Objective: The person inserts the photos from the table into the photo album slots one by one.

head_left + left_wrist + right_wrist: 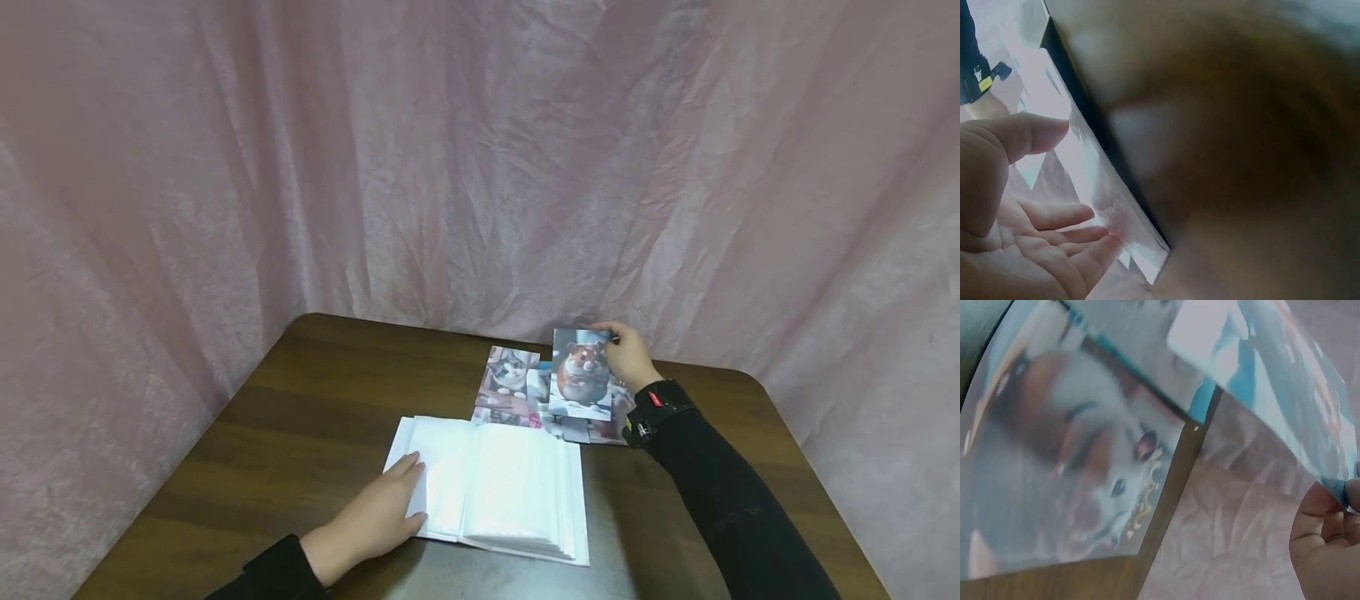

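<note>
An album [516, 487] with blank, glossy white pages lies spread on the table. My left hand [371, 512] rests on its left page near the outer edge, fingers extended; the left wrist view shows the palm and loosely bent fingers beside the album's edge [1088, 159]. Behind the album, my right hand [632, 358] pinches the upper right corner of a hamster photo [581, 375], raised above other photos. In the right wrist view, the thumb and fingers grip the corner of this bent, glossy photo [1272, 394].
Several animal photos overlap behind the album, among them a cat photo [508, 375] at left. A photo of an animal with gold decoration [1085, 469] lies below the lifted one. The brown wooden table [322, 400] ends at a pink curtain [465, 167].
</note>
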Motion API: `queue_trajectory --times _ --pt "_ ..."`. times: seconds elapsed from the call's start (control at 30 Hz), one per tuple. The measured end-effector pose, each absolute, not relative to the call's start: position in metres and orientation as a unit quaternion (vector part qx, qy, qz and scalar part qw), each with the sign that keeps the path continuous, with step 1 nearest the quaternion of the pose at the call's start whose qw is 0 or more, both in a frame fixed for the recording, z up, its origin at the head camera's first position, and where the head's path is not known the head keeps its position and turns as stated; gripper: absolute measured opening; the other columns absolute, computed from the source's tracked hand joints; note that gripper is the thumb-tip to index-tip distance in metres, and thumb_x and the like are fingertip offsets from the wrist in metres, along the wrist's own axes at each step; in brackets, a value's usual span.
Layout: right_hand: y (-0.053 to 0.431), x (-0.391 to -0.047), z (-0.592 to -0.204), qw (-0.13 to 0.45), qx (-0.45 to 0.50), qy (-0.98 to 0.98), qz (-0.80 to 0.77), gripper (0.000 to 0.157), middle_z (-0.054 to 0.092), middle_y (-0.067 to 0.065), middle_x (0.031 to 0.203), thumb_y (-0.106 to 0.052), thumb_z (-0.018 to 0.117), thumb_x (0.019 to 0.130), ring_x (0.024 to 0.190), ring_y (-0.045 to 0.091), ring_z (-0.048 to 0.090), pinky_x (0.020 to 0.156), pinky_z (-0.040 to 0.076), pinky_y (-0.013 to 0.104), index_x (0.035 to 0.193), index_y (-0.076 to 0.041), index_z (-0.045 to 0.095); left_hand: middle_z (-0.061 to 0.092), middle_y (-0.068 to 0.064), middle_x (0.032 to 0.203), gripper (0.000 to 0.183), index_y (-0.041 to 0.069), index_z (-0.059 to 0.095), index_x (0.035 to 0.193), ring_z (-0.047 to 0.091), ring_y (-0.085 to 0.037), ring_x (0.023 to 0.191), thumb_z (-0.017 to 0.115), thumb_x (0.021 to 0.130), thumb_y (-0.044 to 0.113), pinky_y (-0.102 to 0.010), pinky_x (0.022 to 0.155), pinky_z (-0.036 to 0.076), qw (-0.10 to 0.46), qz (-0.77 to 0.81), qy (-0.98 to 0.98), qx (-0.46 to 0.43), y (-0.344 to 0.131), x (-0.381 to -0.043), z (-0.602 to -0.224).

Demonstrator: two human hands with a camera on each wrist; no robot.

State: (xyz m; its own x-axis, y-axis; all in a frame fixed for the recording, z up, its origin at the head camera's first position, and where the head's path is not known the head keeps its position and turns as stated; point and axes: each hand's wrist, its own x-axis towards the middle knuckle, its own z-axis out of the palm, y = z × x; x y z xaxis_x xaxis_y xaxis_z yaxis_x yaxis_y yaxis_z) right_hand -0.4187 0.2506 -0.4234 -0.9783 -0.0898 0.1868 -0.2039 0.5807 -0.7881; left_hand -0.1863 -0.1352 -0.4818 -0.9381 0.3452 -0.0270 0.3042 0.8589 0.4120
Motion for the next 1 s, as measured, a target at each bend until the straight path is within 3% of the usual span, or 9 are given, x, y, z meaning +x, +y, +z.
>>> queue_trajectory --times 0.3,0.47,0.6,0.8,1.0 --pt "0.211 -0.42 -0.419 0.061 0.07 -0.854 0.512 0.046 0.059 0.023 0.117 0.012 0.045 0.09 0.058 0.012 0.04 0.049 0.034 0.022 0.132 0.001 0.062 0.04 -0.033 0.149 0.058 -0.002 0.056 0.138 0.037 -0.047 0.14 0.075 0.089 0.021 -0.059 0.109 0.036 0.064 0.211 0.957 0.189 -0.13 -0.183 -0.476" --pt "0.18 -0.416 -0.416 0.027 0.051 -0.824 0.564 0.046 0.056 0.02 0.111 0.014 0.045 0.092 0.068 0.014 0.045 0.056 0.041 0.022 0.133 0.003 0.06 0.039 -0.033 0.15 0.054 -0.003 0.057 0.137 0.035 -0.048 0.14 0.073 0.091 0.021 -0.06 0.109 0.036 0.077 0.201 0.957 0.194 -0.129 -0.182 -0.474" --pt "0.155 -0.409 -0.416 -0.006 0.045 -0.815 0.578 0.045 0.056 0.017 0.115 0.014 0.046 0.094 0.078 0.016 0.051 0.067 0.051 0.028 0.135 0.001 0.059 0.038 -0.031 0.151 0.056 -0.004 0.056 0.139 0.033 -0.047 0.142 0.072 0.093 0.024 -0.06 0.11 0.035 0.094 0.193 0.958 0.191 -0.128 -0.183 -0.475" --pt "0.13 -0.404 -0.418 -0.025 0.063 -0.809 0.583 0.044 0.057 0.017 0.12 0.014 0.049 0.094 0.082 0.02 0.052 0.071 0.055 0.032 0.135 -0.001 0.058 0.036 -0.029 0.154 0.059 -0.005 0.053 0.141 0.031 -0.045 0.144 0.069 0.095 0.028 -0.057 0.111 0.034 0.114 0.171 0.959 0.196 -0.127 -0.185 -0.474" --pt "0.116 -0.403 -0.425 -0.043 0.065 -0.787 0.612 0.046 0.054 0.018 0.121 0.015 0.05 0.094 0.082 0.022 0.052 0.084 0.057 0.048 0.137 0.0 0.056 0.038 -0.03 0.152 0.059 -0.007 0.052 0.14 0.032 -0.047 0.142 0.068 0.095 0.028 -0.057 0.111 0.035 0.115 0.157 0.958 0.211 -0.126 -0.186 -0.475"
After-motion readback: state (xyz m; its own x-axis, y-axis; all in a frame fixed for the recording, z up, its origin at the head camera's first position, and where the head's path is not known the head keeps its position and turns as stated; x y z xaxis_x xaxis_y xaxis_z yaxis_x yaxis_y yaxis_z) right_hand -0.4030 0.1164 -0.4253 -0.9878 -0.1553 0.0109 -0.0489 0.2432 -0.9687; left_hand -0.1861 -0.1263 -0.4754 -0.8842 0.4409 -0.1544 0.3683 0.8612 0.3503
